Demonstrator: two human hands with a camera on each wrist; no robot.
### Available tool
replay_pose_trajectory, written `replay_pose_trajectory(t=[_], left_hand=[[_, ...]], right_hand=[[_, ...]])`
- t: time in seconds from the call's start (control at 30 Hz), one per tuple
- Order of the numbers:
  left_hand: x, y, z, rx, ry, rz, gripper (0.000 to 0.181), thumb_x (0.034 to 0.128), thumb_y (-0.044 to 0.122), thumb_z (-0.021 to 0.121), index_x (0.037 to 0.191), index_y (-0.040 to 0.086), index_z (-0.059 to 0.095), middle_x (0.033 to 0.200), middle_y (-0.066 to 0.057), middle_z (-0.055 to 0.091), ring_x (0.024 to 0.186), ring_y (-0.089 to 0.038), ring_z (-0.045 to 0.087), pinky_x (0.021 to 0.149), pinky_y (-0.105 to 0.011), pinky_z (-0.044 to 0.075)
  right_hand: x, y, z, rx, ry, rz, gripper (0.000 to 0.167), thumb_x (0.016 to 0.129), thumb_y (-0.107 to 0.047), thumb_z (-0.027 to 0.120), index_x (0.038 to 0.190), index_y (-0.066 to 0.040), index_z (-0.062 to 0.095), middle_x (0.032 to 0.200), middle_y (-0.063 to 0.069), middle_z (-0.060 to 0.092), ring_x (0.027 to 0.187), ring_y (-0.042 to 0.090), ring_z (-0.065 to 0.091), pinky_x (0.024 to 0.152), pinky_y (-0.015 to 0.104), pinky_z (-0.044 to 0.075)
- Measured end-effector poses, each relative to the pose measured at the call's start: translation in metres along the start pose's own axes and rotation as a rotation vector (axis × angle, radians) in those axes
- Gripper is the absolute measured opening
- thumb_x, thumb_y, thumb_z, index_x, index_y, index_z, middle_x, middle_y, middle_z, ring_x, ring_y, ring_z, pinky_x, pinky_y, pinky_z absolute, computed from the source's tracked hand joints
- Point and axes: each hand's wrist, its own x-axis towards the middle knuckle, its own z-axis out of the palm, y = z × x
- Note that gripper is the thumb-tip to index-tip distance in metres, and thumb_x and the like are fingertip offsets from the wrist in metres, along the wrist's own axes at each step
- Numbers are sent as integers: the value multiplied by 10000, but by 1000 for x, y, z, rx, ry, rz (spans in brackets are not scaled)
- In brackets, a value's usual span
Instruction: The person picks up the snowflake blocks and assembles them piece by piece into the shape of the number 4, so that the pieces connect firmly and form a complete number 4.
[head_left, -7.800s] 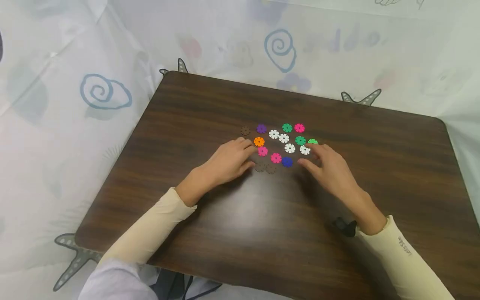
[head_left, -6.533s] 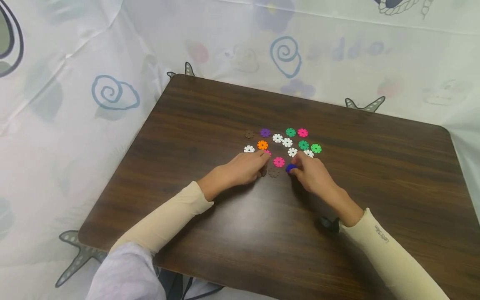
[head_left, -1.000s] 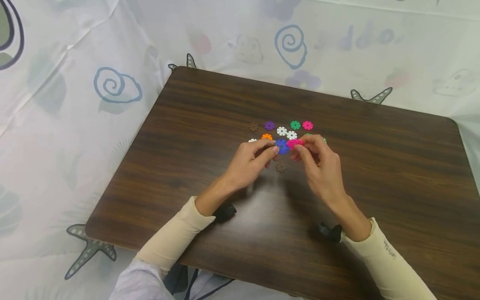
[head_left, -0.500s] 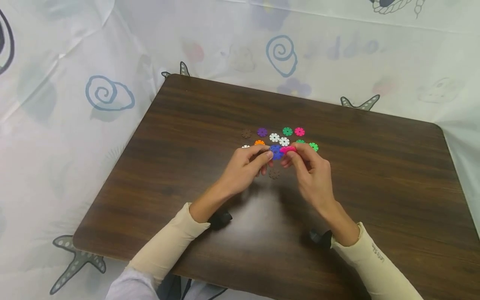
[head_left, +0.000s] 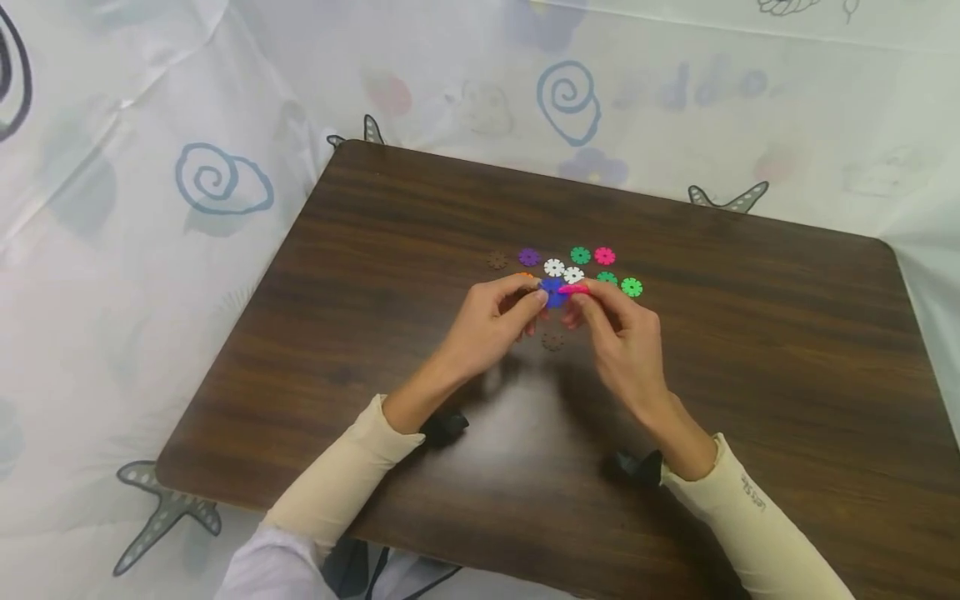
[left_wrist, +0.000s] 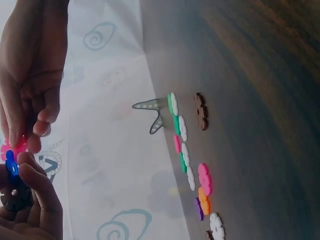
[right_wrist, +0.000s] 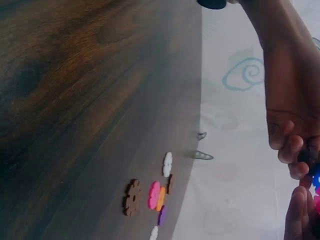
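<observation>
Above the table, my left hand (head_left: 487,329) pinches a dark brown notched interlocking disc (left_wrist: 16,198) and a blue interlocking disc (head_left: 553,293), which sit against each other. My right hand (head_left: 630,342) pinches a pink interlocking disc (head_left: 573,289) between thumb and forefinger. The pink disc is seen nearly edge-on in the head view and meets the blue one's right rim; how deep the slots engage cannot be made out. In the right wrist view, fingers partly cover the brown disc (right_wrist: 309,159). Another brown disc (head_left: 552,342) lies just below the hands.
Several loose discs lie flat beyond the hands, including a purple disc (head_left: 528,257), a white disc (head_left: 554,267), a green disc (head_left: 581,255) and a light green disc (head_left: 632,287). The hands hide part of an orange disc (head_left: 527,275). A patterned cloth (head_left: 450,75) borders the wooden table (head_left: 360,275).
Earlier, both hands were apart over the loose discs; the right then took the blue disc. Now blue and brown are in the left hand, and the right's pink disc has turned more edge-on against blue.
</observation>
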Motion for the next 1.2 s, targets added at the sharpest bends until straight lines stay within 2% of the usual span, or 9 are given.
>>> replay_pose_trajectory(t=[0.17, 0.33, 0.43, 0.5, 0.63, 0.77, 1.0, 1.1, 1.2], left_hand=[[0, 1, -3, 1, 15, -37, 234, 1000, 246, 679, 1199, 126, 701, 897, -89, 701, 704, -293, 653, 614, -298, 540], [-1, 0, -2, -7, 1, 6, 257, 991, 217, 705, 1230, 124, 694, 985, -65, 724, 744, -257, 680, 683, -343, 587], [-2, 0, -3, 3, 0, 20, 251, 999, 201, 694, 1227, 99, 687, 1005, -82, 735, 758, -231, 684, 684, -344, 586], [-2, 0, -4, 11, 3, 17, 252, 1001, 193, 690, 1230, 88, 678, 1013, -118, 739, 758, -216, 683, 682, -340, 582], [-3, 0, -6, 29, 17, -5, 238, 993, 175, 695, 1220, 103, 678, 981, -164, 731, 743, -179, 667, 663, -314, 553], [-3, -1, -6, 45, 23, -8, 224, 988, 169, 702, 1206, 122, 686, 935, -122, 725, 716, -164, 649, 630, -280, 520], [-3, -2, -3, 73, -1, 1, 224, 989, 177, 705, 1208, 128, 691, 903, -53, 723, 703, -138, 640, 613, -247, 500], [-3, -2, -3, 77, -5, 2, 222, 991, 179, 703, 1208, 135, 692, 892, -44, 722, 702, -136, 640, 610, -249, 496], [-5, -3, -3, 77, -5, 15, 218, 993, 180, 699, 1207, 137, 691, 886, -44, 715, 704, -144, 637, 614, -256, 495]], right_hand=[[-3, 1, 3, -43, -18, -1, 148, 980, 8, 647, 1097, 42, 731, 873, 196, 735, 768, 100, 683, 762, 185, 597], [-3, 1, 5, -109, -57, 1, 161, 992, -41, 653, 1122, 8, 733, 932, 122, 757, 793, 141, 704, 765, 172, 593], [-4, 1, 2, -163, -98, 19, 204, 987, -58, 670, 1180, -3, 709, 1019, 118, 765, 847, 187, 745, 788, 218, 615], [-4, 2, -1, -230, -149, 61, 239, 999, -92, 669, 1227, -23, 682, 1058, 106, 764, 890, 209, 755, 807, 292, 631], [-2, 8, -5, -420, -322, 189, 302, 1024, -180, 651, 1291, -38, 637, 1066, 103, 751, 932, 248, 737, 850, 444, 626], [2, 16, -5, -573, -477, 288, 381, 1014, -210, 670, 1333, -7, 618, 1101, 144, 725, 922, 280, 693, 831, 474, 589], [2, 30, -2, -679, -583, 367, 454, 1007, -218, 681, 1380, 25, 596, 1195, 201, 686, 997, 318, 655, 893, 511, 550], [2, 35, 0, -712, -613, 354, 443, 1002, -226, 689, 1360, 19, 606, 1189, 204, 677, 1020, 329, 651, 905, 524, 548], [1, 39, 3, -726, -627, 321, 395, 985, -214, 712, 1305, 3, 632, 1121, 182, 677, 957, 309, 637, 842, 506, 551]])
